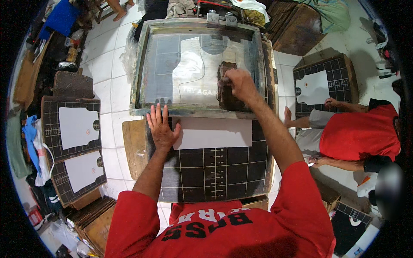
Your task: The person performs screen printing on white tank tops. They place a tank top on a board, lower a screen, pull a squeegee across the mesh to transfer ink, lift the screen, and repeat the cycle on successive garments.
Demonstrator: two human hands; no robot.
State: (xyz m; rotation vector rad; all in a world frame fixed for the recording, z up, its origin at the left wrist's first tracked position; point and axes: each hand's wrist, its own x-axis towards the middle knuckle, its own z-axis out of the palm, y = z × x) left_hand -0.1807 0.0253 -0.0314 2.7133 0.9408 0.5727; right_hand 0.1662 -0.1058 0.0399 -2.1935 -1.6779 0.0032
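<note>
My right hand (243,84) is closed on the brown, dark-stained squeegee (226,96), which rests on the right part of the screen-printing mesh (161,81). My left hand (162,132) lies open, fingers spread, with its fingertips at the near rail of the screen frame (202,110) toward the left corner. The frame lies over a black gridded board (193,172). A white cloth piece (215,134) sticks out from under the near rail onto that board. Through the mesh a pale design shows; the squeegee's blade edge cannot be made out.
Metal hinge clamps (221,20) sit at the frame's far rail. White cut pieces (78,127) lie on gridded boards at left. At right, a person in a red shirt (359,133) sits by another board (344,77). Stacked brown boards (297,30) stand at the far right.
</note>
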